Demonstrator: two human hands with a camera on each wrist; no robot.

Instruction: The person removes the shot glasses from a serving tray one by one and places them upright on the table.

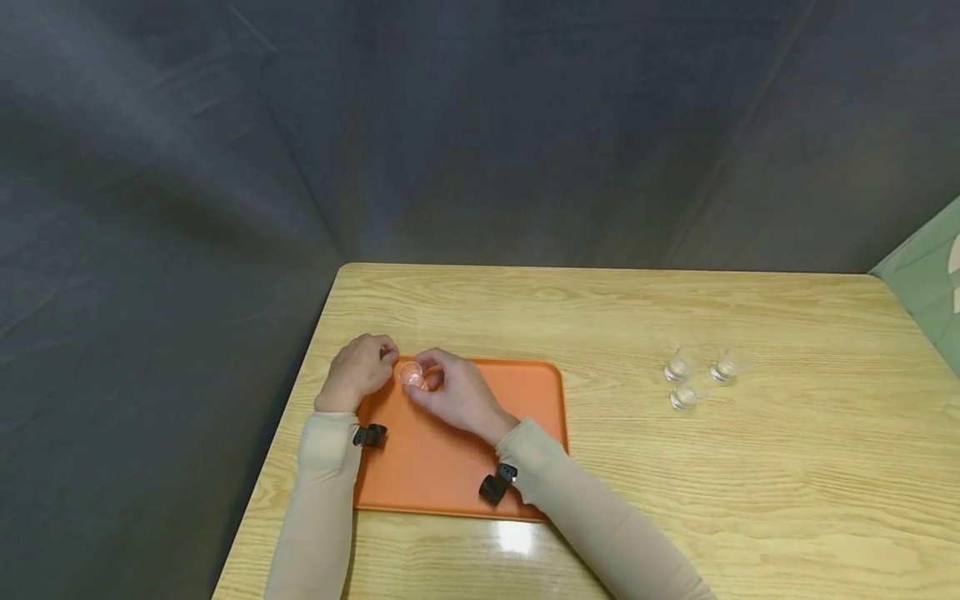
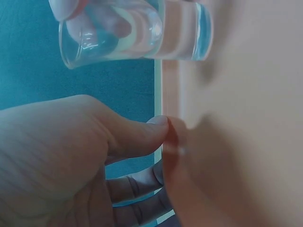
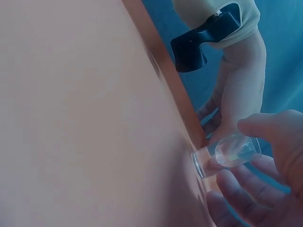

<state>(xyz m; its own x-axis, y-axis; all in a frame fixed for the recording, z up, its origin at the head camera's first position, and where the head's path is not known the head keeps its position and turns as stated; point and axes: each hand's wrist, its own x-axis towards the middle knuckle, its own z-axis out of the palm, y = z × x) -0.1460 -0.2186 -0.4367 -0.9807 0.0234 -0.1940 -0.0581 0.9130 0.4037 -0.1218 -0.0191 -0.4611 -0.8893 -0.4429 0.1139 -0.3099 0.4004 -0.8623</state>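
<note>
An orange tray (image 1: 442, 467) lies on the left part of the wooden table. At its far left corner is a small clear shot glass (image 1: 411, 375), base toward the tray. My right hand (image 1: 459, 398) holds this glass near its rim between thumb and fingers, as the right wrist view shows. Whether its base touches the tray, I cannot tell. Just left of the glass, my left hand (image 1: 358, 368) pinches the tray's edge; in the left wrist view the thumb (image 2: 142, 137) lies against the rim, and the other fingers are partly hidden beyond it.
Three more clear shot glasses (image 1: 686, 393) stand grouped on the table (image 1: 787, 467), right of the tray. Dark cloth (image 1: 525, 150) hangs behind and to the left of the table. A green patterned surface (image 1: 930, 267) shows at the far right.
</note>
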